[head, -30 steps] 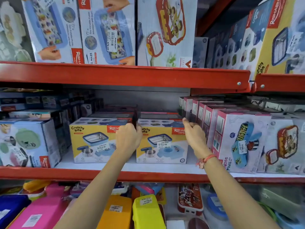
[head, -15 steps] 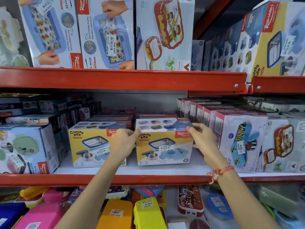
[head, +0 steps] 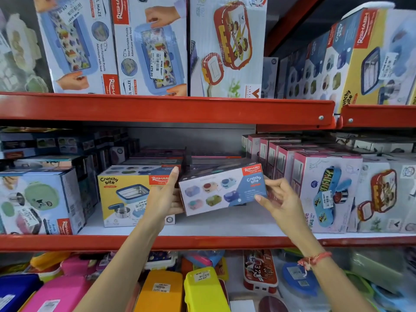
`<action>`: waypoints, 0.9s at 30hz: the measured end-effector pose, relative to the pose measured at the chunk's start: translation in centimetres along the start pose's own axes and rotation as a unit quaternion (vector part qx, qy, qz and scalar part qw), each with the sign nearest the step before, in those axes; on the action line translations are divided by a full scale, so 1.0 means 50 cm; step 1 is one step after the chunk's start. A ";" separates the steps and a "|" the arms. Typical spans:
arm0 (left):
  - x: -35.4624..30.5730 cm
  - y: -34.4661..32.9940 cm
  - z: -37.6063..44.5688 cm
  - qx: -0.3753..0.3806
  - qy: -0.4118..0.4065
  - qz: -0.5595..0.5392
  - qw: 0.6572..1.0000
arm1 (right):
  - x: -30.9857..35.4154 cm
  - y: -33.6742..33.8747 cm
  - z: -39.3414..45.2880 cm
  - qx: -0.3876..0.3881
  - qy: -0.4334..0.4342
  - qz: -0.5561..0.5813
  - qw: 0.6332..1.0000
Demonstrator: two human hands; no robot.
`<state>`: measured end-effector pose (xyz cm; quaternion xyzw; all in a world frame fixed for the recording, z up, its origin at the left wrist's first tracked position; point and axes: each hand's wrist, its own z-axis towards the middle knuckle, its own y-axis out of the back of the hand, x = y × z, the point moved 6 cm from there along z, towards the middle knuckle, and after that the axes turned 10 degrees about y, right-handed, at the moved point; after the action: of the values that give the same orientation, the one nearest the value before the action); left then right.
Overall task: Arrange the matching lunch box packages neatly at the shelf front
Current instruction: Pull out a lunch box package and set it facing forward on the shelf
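Cardboard Crunchy Bite box point(head: 222, 190) is lifted and tilted between my left hand point(head: 165, 198) and right hand point(head: 278, 200), grip holding it; next I'd level it beside its yellow twin point(head: 132, 194) at the shelf point(head: 202, 242) front.

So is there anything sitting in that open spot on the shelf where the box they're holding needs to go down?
Nothing visible does. The tilted blue-and-white Crunchy Bite carton, between the left hand and right hand, hangs above a bare patch of white shelf board, between the yellow Crunchy Bite carton and the pink boxes.
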<state>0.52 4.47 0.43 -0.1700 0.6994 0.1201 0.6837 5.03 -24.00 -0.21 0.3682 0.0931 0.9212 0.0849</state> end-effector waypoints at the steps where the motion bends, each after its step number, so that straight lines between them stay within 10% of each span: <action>1: 0.003 0.001 0.003 -0.001 -0.001 -0.002 1.000 | -0.004 0.000 -0.003 -0.003 0.004 0.000 1.000; 27: 0.047 -0.022 0.003 0.089 -0.065 0.110 0.988 | -0.056 -0.009 -0.017 -0.062 -0.092 0.039 0.993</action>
<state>1.06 3.36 -1.83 -0.0226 0.6757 0.1425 0.7229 6.51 -24.31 -2.77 0.4489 0.0134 0.8899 0.0800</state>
